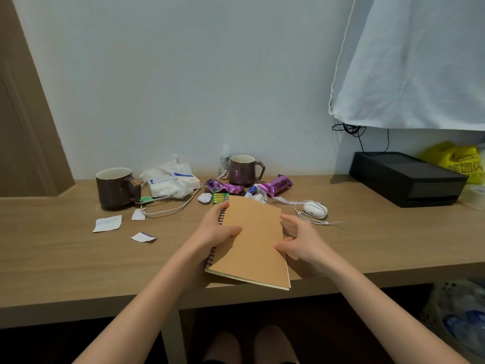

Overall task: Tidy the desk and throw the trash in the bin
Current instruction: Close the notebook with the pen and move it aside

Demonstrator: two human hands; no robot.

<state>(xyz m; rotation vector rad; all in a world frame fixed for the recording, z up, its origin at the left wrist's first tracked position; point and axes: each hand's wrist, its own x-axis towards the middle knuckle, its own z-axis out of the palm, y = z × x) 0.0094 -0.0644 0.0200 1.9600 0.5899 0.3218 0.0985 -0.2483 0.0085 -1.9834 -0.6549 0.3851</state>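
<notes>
Tidying step: tan card-cover spiral notebook [257,248] at wooden desk [78,271] front edge. Left hand [217,229] grips binding; right hand [299,240] loosely cups right side. Next: needs a clear parking spot.

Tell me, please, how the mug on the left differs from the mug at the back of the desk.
The left mug stands nearer the front edge of the desk; the back mug stands by the wall. The left mug's handle turns toward the camera; the back mug's points right, showing an angular loop. Both are upright, dark, pale inside.
</notes>
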